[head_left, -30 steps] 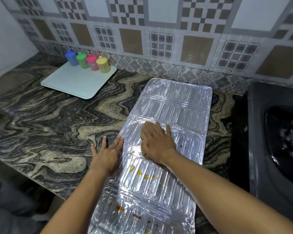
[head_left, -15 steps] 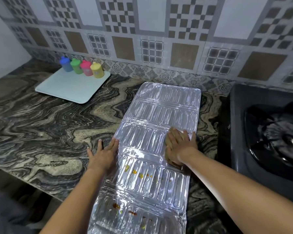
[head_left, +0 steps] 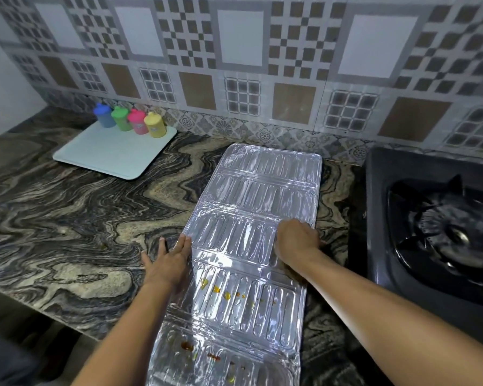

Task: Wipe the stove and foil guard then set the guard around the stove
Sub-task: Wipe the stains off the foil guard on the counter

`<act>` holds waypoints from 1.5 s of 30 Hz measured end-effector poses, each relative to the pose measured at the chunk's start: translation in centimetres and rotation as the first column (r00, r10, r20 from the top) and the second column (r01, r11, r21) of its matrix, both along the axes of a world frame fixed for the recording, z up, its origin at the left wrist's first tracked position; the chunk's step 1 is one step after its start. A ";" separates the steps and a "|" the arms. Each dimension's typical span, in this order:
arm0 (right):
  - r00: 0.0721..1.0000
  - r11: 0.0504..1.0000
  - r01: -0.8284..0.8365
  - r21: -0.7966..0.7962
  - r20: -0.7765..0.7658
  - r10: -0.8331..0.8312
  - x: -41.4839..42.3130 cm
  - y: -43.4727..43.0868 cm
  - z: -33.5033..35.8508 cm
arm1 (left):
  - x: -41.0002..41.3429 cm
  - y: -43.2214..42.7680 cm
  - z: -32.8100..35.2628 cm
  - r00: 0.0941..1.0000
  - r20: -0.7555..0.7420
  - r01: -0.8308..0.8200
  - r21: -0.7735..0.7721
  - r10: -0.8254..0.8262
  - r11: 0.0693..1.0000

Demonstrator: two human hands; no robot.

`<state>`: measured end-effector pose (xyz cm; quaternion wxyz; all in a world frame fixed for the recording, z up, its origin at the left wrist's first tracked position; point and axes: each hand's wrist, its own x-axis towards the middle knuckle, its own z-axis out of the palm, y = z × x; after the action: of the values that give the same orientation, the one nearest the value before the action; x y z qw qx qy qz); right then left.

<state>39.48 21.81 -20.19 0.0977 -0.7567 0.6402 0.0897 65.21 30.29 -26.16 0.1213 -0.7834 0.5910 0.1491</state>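
A long silver foil guard (head_left: 246, 196) lies flat on the marble counter, running away from me. Yellow and reddish grease spots mark its two nearest panels. My left hand (head_left: 168, 263) presses flat, fingers spread, on the guard's left edge and the counter. My right hand (head_left: 296, 242) is curled over a yellowish wiping cloth at the guard's right edge; the cloth is almost fully hidden under the palm. The black gas stove (head_left: 435, 227) stands to the right, its burner and pan support in view.
A pale tray (head_left: 106, 156) sits at the back left with several coloured lidded cups: blue (head_left: 104, 115), green (head_left: 121, 118), pink (head_left: 137, 121), yellow (head_left: 155, 124). The patterned tile wall (head_left: 240, 51) runs behind. The counter's front edge (head_left: 39, 310) lies at lower left.
My right hand has slid with the cloth from the guard's middle over to its right edge. My left hand has stayed on the left edge. The view has shifted, showing more of the stove.
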 end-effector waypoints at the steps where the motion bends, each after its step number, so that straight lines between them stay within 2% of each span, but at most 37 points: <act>1: 0.990 0.997 0.073 0.008 0.121 -0.074 0.3 -0.4 0.9 | 0.0 0.0 0.0 1.000 0.002 0.002 0.004 -0.002 1.000; 4: 0.854 0.957 0.254 0.138 0.433 -0.289 2.6 -1.7 3.2 | 0.0 -0.1 0.0 1.000 0.000 0.004 0.012 -0.004 1.000; 7: 0.582 0.917 0.251 0.311 0.709 -0.399 6.0 -2.7 4.6 | 0.2 -0.1 0.0 1.000 0.000 0.007 0.008 -0.007 1.000; 9: 0.361 0.872 0.214 0.440 0.794 -0.489 8.2 -3.0 4.9 | 0.1 -0.2 -0.1 1.000 -0.002 0.016 0.005 -0.016 1.000; 11: 0.179 0.805 0.179 0.566 0.785 -0.593 10.3 -3.1 4.0 | 0.2 -0.3 0.0 1.000 -0.005 0.009 0.009 -0.009 1.000; 12: 0.187 0.791 0.185 0.583 0.769 -0.611 10.9 -3.0 3.0 | 0.1 -0.4 0.1 1.000 -0.006 0.008 0.018 -0.008 1.000; 13: 0.276 0.797 0.207 0.568 0.747 -0.604 11.4 -2.7 2.1 | 0.2 -0.4 0.1 1.000 -0.005 0.007 0.023 -0.007 1.000; 15: 0.618 0.864 0.240 0.443 0.617 -0.488 11.5 -1.8 -0.2 | 0.2 -0.4 0.2 1.000 -0.013 0.003 0.021 -0.002 1.000; 16: 0.747 0.910 0.240 0.337 0.535 -0.395 11.2 -1.3 -0.9 | 0.2 -0.5 0.2 1.000 -0.019 -0.001 0.013 0.001 1.000; 17: 0.823 0.953 0.209 0.218 0.487 -0.292 11.0 -0.8 -1.6 | 0.3 -0.4 0.1 1.000 -0.024 -0.006 0.007 0.006 1.000; 18: 0.861 0.985 0.143 0.098 0.478 -0.172 11.0 -0.4 -2.0 | 0.4 -0.4 -0.2 1.000 -0.025 -0.007 0.000 0.007 1.000; 19: 0.874 0.999 0.044 -0.011 0.484 -0.033 11.2 -0.1 -2.2 | 0.5 -0.3 -0.4 1.000 -0.024 -0.007 -0.006 0.007 1.000; 21: 0.858 0.978 -0.189 -0.083 0.471 0.206 12.1 -0.3 -2.6 | 0.6 -0.2 -0.7 1.000 -0.020 -0.008 -0.010 0.008 1.000; 24: 0.865 0.923 -0.384 0.014 0.356 0.354 14.0 -0.9 -4.3 | 0.8 -0.2 -0.9 1.000 -0.022 -0.017 -0.022 0.016 1.000; 27: 0.895 0.918 -0.387 0.082 0.272 0.353 15.3 -0.6 -6.3 | 1.0 -0.3 -1.3 1.000 -0.027 -0.015 -0.037 0.014 0.999; 30: 0.900 0.930 -0.366 0.041 0.268 0.343 15.3 -0.3 -7.3 | 1.1 0.0 -1.7 1.000 -0.022 -0.003 -0.050 0.002 0.999; 33: 0.887 0.903 -0.426 0.051 0.220 0.406 14.3 -0.3 -7.2 | 1.1 0.0 -1.6 1.000 -0.021 -0.004 -0.051 0.003 0.999; 39: 0.894 0.889 -0.445 0.110 0.120 0.433 11.0 0.8 -6.7 | 0.7 0.2 -0.8 1.000 -0.024 -0.005 -0.030 0.004 1.000; 45: 0.926 0.905 -0.376 0.196 0.086 0.366 5.7 1.4 -6.2 | 0.4 0.4 -0.3 1.000 -0.023 -0.001 -0.020 0.001 1.000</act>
<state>45.21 23.20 -26.34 0.1731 -0.8520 0.4690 0.1556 65.63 30.66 -26.50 0.1069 -0.7831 0.5934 0.1523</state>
